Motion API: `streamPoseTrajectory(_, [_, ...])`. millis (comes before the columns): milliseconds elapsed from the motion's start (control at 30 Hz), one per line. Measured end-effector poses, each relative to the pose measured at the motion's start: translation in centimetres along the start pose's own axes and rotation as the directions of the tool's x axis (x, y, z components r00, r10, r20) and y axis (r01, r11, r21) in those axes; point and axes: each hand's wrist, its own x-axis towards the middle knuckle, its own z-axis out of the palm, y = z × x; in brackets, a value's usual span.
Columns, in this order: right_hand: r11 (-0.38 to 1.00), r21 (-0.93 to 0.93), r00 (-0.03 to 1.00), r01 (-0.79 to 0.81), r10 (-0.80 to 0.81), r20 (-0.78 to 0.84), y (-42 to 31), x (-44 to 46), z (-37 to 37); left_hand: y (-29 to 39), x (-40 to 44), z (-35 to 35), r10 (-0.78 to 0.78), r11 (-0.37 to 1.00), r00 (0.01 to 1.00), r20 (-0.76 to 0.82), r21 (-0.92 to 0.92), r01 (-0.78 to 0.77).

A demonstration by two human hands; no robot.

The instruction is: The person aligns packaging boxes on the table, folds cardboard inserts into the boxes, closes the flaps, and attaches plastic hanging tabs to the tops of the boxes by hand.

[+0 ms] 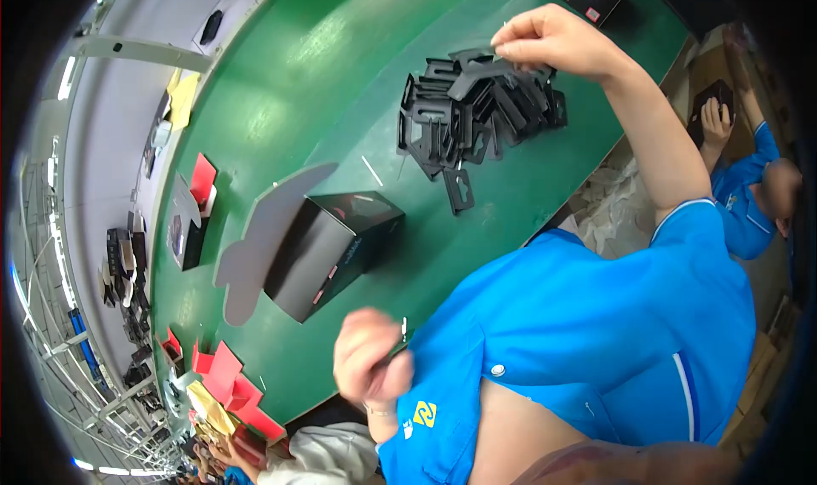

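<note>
My right hand [549, 41] is over the back of a pile of black plastic hang-tab pieces [438, 123]. Its thumb and fingers are pinched together; what lies between them, if anything, is hidden. Just beneath those fingers, a greyish piece [477, 78] looks smeared by motion. Close to my chest, my left hand [372, 357] is blurred, with its fingers curled in. Something dark shows within that fist, and a small white bit [404, 325] is beside it. Between my hands and further in, a black box [328, 251] stands on the green table [340, 145] with its grey-lined lid open.
A thin white strip [373, 170] lies by the pile. Smaller open box [189, 221] with a red flap stands at the far left. Red box parts [230, 379] are at the lower left near another person's sleeve [328, 455]. A co-worker [749, 191] holds a black box at right.
</note>
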Motion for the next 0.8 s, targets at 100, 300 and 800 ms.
streamPoseTrajectory(100, [1.0,0.024,0.993,0.016,-0.018,0.12,-1.0,-3.5,3.3,-1.2,2.0,2.7,-0.081,0.997,0.966,0.244,0.024,0.077])
streamPoseTrajectory(300, [0.991,0.129,0.966,0.038,-0.069,0.247,0.9,-6.6,8.1,-3.8,2.3,6.3,-0.062,0.998,0.962,0.264,0.001,0.064])
streamPoseTrajectory(800, [0.933,0.321,0.94,-0.162,0.046,0.339,1.2,-7.2,11.7,-3.2,-0.3,4.2,-0.232,0.961,0.935,0.267,-0.089,0.263])
